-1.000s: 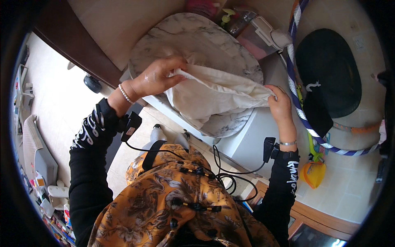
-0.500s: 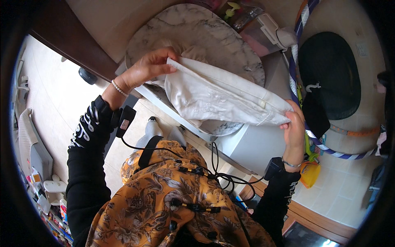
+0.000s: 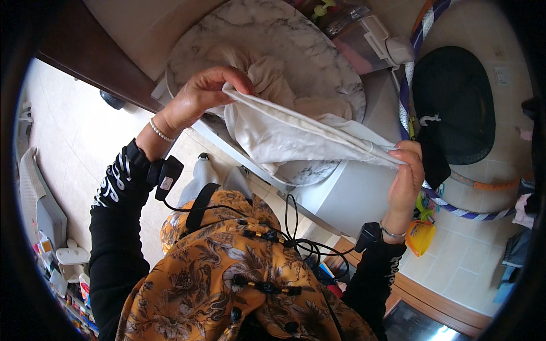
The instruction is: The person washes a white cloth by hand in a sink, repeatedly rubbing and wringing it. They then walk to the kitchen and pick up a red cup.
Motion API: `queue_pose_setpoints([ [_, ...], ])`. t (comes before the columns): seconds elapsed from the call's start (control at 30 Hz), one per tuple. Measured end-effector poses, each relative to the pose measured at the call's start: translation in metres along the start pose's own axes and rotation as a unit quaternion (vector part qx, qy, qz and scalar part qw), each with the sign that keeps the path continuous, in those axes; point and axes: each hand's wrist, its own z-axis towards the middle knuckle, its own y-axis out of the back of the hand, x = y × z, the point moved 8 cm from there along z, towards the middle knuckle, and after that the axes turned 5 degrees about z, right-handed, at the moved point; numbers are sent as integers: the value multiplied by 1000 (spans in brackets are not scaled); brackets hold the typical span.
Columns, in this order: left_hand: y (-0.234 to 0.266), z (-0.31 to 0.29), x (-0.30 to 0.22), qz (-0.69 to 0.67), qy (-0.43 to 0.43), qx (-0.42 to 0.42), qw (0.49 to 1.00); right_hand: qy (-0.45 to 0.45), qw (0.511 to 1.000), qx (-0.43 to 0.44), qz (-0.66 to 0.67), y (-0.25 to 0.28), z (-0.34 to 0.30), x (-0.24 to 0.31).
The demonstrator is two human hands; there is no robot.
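A wet white garment point(image 3: 296, 133) with a thick band-like edge is stretched between my two hands, a few suds on its cloth. My left hand point(image 3: 213, 91) pinches one end of the band with thumb and fingers. At the other end my right hand point(image 3: 406, 162) grips the band, its fingers closed round it. The lower part of the garment hangs over the near side of an oval marble-patterned surface point(image 3: 199, 42). On that surface, behind the garment, lies a crumpled beige cloth point(image 3: 267, 74), partly hidden by it.
A clear container with a white handle point(image 3: 372, 42) stands at the far right of the oval surface. On the right wall hang a purple and white hoop point(image 3: 406, 85), a dark oval mesh item point(image 3: 455, 108) and a yellow scoop point(image 3: 421, 236). Black cables point(image 3: 307, 244) loop before my body.
The band's edge has tipped up, so the garment looks narrower and more of the beige cloth shows behind it. Both hands keep their hold.
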Motion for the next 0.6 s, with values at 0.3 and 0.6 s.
queue_pose_setpoints([
  [0.3,4,-1,16,11,16,-45,999,-191,976,-70,74,-10,-6,-33],
  [0.6,6,8,32,-34,66,-94,993,-397,883,-103,227,-32,-22,-82],
])
